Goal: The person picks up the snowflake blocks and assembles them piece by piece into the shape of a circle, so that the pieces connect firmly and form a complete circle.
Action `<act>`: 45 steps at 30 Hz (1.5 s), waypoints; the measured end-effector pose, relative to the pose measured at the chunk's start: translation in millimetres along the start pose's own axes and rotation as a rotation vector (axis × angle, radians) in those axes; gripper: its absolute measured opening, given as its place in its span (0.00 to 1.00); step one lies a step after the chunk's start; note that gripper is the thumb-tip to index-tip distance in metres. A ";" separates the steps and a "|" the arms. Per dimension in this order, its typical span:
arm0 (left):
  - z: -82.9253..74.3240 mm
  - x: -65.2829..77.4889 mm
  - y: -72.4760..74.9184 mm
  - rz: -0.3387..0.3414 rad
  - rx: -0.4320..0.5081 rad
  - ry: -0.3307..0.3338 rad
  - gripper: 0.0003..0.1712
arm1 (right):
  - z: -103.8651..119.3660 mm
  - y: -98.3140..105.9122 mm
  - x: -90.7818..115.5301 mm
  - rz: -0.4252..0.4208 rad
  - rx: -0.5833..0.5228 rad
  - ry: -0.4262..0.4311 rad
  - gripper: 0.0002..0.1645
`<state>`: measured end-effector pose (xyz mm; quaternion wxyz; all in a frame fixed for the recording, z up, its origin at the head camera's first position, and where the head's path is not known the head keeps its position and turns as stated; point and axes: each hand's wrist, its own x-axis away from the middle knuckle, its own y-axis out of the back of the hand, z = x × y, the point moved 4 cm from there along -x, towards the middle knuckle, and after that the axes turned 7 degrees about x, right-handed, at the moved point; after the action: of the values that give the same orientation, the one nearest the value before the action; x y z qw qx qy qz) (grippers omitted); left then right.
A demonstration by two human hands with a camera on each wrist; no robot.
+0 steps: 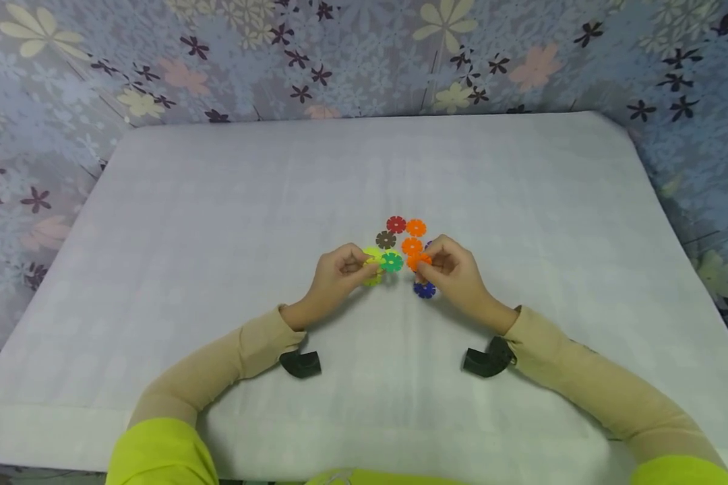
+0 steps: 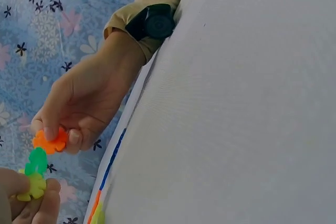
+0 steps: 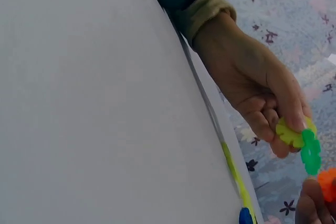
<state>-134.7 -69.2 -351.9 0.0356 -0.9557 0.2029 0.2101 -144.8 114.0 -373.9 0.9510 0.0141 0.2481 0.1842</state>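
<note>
Behind the white table [image 1: 218, 222] hangs a floral curtain [image 1: 340, 54] in grey-blue, printed with cream, pink and dark purple blossoms, and it wraps around both sides of the tabletop. A pale cloth covers the table, and near its middle lies a small cluster of flat, toothed plastic discs, which serves as the landmark for everything else. Both forearms, in tan sleeves [image 1: 218, 370] with yellow-green cuffs higher up, reach in from the near edge toward that cluster, each carrying a black wrist camera [image 1: 300, 364]. On the near left side of the cluster, the left hand [image 1: 334, 279] has its fingers curled, pinching a yellow-green disc [image 1: 373, 259] with a green disc [image 1: 391, 261] slotted onto it; the right wrist view shows the same pair standing out from the fingertips. On the near right side, the right hand [image 1: 455, 273] is likewise curled, pinching an orange disc [image 1: 417, 261] between thumb and forefinger, held just beside the green one, though I cannot tell whether the two touch. At the far side of the cluster lie a red disc [image 1: 396, 224], an orange disc at the back [image 1: 415, 228], a brown disc [image 1: 385, 239] and another orange disc in the middle [image 1: 411, 246], close together. A blue disc [image 1: 425, 290] rests on the cloth just below the right hand.
</note>
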 end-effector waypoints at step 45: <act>4.3 0.1 -6.2 0.136 0.074 0.211 0.06 | -2.0 -3.0 5.8 0.031 0.069 -0.127 0.12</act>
<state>-133.8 -62.9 -356.0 0.0347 -0.9546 0.2773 0.1026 -140.1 113.1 -378.7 0.9608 0.0625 0.1931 0.1890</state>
